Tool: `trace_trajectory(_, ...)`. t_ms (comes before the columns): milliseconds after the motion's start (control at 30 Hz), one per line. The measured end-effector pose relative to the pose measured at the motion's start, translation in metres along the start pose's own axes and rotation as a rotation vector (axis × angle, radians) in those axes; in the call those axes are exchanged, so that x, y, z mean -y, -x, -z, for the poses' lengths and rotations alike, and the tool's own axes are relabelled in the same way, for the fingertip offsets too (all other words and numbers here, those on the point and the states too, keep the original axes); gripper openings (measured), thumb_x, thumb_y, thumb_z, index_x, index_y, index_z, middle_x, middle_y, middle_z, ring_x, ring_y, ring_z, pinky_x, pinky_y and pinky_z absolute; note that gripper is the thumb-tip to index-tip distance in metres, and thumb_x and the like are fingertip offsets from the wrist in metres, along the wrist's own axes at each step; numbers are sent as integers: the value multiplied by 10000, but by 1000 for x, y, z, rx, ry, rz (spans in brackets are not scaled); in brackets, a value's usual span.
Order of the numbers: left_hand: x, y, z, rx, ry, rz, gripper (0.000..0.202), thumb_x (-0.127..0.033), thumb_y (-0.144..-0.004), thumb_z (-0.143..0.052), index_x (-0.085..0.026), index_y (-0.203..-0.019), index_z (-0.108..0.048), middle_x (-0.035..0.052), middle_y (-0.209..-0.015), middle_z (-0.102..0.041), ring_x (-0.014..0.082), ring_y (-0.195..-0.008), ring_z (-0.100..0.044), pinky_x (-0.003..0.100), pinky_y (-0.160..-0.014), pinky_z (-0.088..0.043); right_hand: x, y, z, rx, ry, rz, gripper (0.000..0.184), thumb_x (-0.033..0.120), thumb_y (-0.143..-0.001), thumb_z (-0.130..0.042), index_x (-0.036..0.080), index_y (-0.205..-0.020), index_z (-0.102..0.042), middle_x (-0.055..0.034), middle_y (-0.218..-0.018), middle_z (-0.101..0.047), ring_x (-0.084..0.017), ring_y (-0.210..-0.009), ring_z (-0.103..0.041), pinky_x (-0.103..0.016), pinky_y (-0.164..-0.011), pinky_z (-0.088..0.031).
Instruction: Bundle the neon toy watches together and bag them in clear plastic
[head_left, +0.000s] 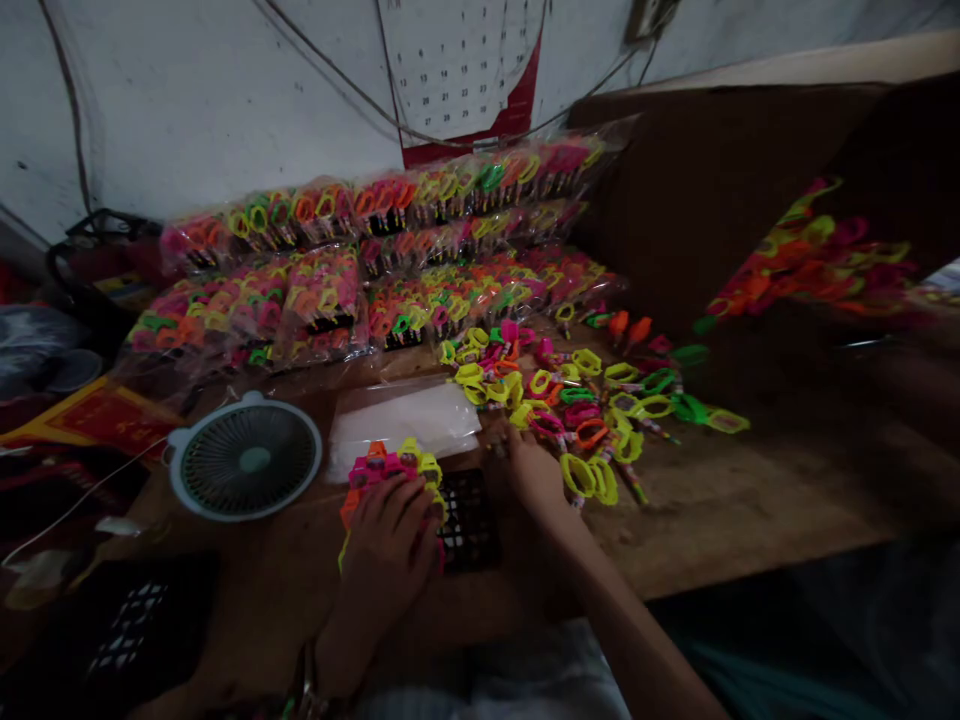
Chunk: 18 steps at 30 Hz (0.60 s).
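My left hand (390, 545) lies with its fingers curled over a bunch of small neon scissors (386, 468) that stand in a black grid rack (469, 520). My right hand (534, 470) reaches to the near edge of a loose pile of neon scissors (577, 405) on the wooden table (750, 510). Its fingers are bent down among the pile and mostly hidden, so whether they hold one cannot be made out.
Rows of bagged neon scissors (360, 270) are stacked against the wall. A small white fan (245, 455) lies at the left, and a stack of clear plastic bags (405, 420) sits behind the rack. A brown carton (720, 190) stands at the right.
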<state>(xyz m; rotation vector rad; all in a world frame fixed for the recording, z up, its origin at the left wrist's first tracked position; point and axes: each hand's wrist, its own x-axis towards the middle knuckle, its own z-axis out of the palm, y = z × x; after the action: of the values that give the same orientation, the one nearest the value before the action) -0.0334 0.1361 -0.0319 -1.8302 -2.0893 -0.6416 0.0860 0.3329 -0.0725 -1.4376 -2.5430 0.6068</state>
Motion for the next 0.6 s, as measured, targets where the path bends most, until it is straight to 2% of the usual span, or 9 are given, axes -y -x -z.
trace_trajectory(100, 2, -1, -2, -20, -7, -21, 268, -203, -863, -532, -193, -1129, -567, 69, -1161, -630, 245, -1123, -531, 467, -971, -435, 7, -11, 4, -32, 235, -35, 283, 154, -899, -373, 159, -1126, -542, -174, -1092, -579, -227, -890, -651, -272, -629, -474)
trace_trajectory(167, 5, -3, -2, -37, -8, -34, 262, -197, -862, -532, -199, -1121, -573, 65, -1148, -639, 240, -1119, -541, 454, -963, -444, 8, -8, 3, -44, 235, -53, 274, 121, -899, -337, 142, -1099, -524, -181, -1078, -585, -227, -894, -649, -268, -625, -470)
trace_trajectory(233, 9, -4, -2, -45, 3, -41, 255, -200, -864, -529, -209, -1113, -580, 62, -1135, -647, 234, -1110, -553, 449, -960, -446, 3, 0, 2, -46, 131, -96, 260, 100, -886, -334, 121, -1092, -491, -167, -985, -621, -231, -848, -653, -285, -642, -468)
trace_trajectory(333, 12, -4, 1, -48, 48, -29, 235, -201, -871, -520, -218, -1094, -594, 56, -1104, -660, 215, -1086, -573, 434, -962, -445, -7, 13, -2, -90, -290, -87, 260, 155, -834, -441, 139, -1093, -421, -107, -879, -641, -225, -791, -644, -307, -684, -479)
trace_trajectory(400, 13, -5, 4, -70, 88, -1, 217, -194, -880, -508, -219, -1075, -600, 47, -1083, -667, 200, -1073, -579, 415, -964, -441, -8, 22, -9, -124, -680, -18, 313, 217, -802, -486, 177, -1089, -368, -86, -929, -633, -206, -803, -630, -306, -710, -495)
trace_trajectory(467, 11, -7, 7, -99, 130, 47, 205, -191, -893, -486, -217, -1061, -600, 39, -1068, -670, 186, -1056, -582, 400, -960, -439, 0, 29, -18, -98, -1016, 30, 329, 252, -801, -469, 209, -1095, -328, -76, -1000, -623, -187, -845, -622, -291, -718, -507)
trace_trajectory(533, 9, -13, 8, -113, 159, 94, 198, -203, -906, -462, -215, -1046, -602, 38, -1064, -667, 180, -1044, -581, 395, -956, -440, 14, 33, -27, -27, -1219, 32, 329, 276, -805, -464, 230, -1094, -315, -60, -1006, -619, -177, -860, -617, -275, -705, -510)
trace_trajectory(600, 7, -21, 8, -106, 160, 117, 205, -218, -913, -447, -213, -1046, -602, 46, -1083, -655, 185, -1056, -572, 403, -959, -438, 29, 31, -35, 37, -1315, 41, 342, 299, -781, -516, 236, -1056, -324, -40, -964, -614, -169, -840, -610, -270, -704, -509)
